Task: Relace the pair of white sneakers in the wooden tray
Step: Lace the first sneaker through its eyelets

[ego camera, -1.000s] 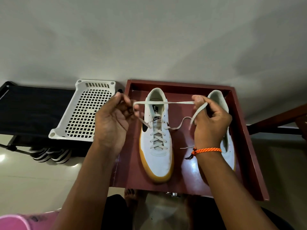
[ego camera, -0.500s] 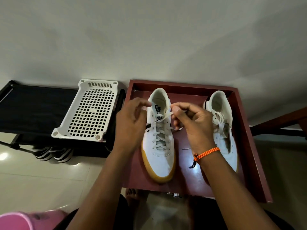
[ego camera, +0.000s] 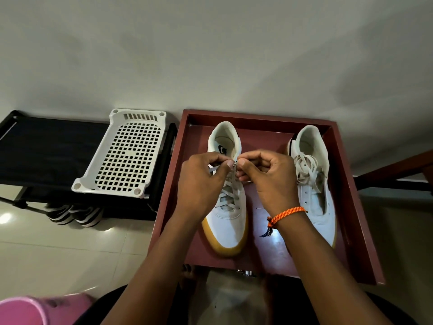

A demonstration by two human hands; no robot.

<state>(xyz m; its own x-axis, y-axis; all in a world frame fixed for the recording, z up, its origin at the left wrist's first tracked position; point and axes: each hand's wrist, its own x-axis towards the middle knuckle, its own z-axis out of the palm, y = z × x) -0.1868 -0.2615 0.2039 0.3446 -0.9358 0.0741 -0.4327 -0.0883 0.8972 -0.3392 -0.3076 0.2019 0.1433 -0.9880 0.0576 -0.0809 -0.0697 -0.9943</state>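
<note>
While the wooden tray (ego camera: 346,188) holds both sneakers, left sneaker (ego camera: 228,221) is laced, right sneaker (ego camera: 315,198) has loose lace piled on top; left hand (ego camera: 201,184) and right hand (ego camera: 271,181) pinch the lace (ego camera: 228,195) ends above the left tongue.

Brightness: I read the scene as dim and flat, a grey wall (ego camera: 210,55) filling the upper half.
Glare: I see 1 hot spot on the floor tiles (ego camera: 5,218) at far left, and a pale sheen on the tray (ego camera: 276,240) floor near the right wrist.
Shadows: soft, no hard edges; the black rack (ego camera: 46,148) loses all detail in its dark cloth.
Focus: I get both sneakers sharp; the pink object (ego camera: 21,310) at bottom left is blurred.
Distortion: wide-angle stretch; my view shows the tray's sides splaying outward and the forearms widening toward the bottom edge.
Colour: muted, slightly greenish cast.
</note>
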